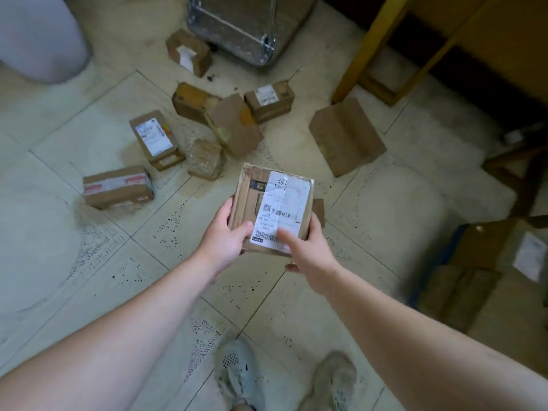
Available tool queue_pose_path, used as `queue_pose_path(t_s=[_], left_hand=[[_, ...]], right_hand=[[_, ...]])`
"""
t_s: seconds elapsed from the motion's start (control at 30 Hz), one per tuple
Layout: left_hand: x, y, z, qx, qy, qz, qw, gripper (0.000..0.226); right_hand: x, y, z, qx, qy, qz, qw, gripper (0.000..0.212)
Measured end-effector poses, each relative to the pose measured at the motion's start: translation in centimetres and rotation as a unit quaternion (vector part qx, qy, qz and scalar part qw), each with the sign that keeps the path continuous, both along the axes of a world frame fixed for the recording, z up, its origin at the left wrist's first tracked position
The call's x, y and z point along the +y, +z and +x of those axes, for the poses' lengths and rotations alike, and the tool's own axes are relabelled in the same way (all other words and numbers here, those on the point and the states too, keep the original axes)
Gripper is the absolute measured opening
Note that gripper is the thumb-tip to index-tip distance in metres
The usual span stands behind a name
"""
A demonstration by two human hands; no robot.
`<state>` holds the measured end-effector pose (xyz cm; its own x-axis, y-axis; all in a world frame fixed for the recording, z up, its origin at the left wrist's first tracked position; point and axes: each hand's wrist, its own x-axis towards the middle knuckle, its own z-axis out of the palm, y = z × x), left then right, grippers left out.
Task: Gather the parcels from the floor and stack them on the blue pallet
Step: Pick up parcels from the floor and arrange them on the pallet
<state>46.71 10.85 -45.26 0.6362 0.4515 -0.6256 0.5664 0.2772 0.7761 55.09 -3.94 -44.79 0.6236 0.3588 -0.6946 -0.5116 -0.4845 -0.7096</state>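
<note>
Gripping the parcel (275, 200), left hand (226, 243) and right hand (310, 252) extend forward, fingers (226, 209) apparently curled underneath.

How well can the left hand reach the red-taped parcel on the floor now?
Probably not yet: the left hand and the right hand both hold the labelled parcel. The red-taped parcel itself lies uncovered, with nothing on it.

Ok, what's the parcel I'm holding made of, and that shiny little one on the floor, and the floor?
Held parcel: matte brown cardboard with a white paper label; glare at its edges suggests clear film or tape. Small parcel: seemingly crinkled clear plastic wrap, judging by wrinkles and sheen. Floor: pale tiles with grout lines, likely ceramic, dull and stained.
</note>
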Motion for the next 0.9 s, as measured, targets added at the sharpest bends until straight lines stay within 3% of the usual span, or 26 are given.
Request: queue_pose_path(t_s=[0.13,0.33,0.5,0.6,0.77,0.9], left_hand=[[-4.2,3.0,2.1,-0.040,-0.083,0.015,0.996,0.050],[-14.9,4.3,4.0,-0.053,-0.161,0.003,0.986,0.051],[-27.7,5.0,4.2,-0.038,-0.247,-0.027,0.968,0.053],[-37.2,5.8,3.9,-0.035,-0.312,-0.050,0.948,0.051],[-54.5,7.9,3.3,-0.019,-0.404,-0.068,0.912,0.051],[-67.4,9.4,1.4,-0.005,-0.493,-0.035,0.869,0.055]], right_hand=[[-5.0,2.1,0.0,-0.037,-0.104,0.023,0.994,0.043],[-15.9,3.5,-0.5,-0.077,-0.184,-0.033,0.979,0.026],[-29.2,4.8,-3.7,-0.139,-0.219,-0.113,0.959,0.063],[-39.1,6.3,-6.8,-0.198,-0.213,-0.138,0.947,0.071],[-56.5,8.5,-12.1,-0.187,-0.170,-0.192,0.948,0.095],[-68.9,9.5,-16.0,-0.214,-0.204,-0.265,0.918,0.086]])
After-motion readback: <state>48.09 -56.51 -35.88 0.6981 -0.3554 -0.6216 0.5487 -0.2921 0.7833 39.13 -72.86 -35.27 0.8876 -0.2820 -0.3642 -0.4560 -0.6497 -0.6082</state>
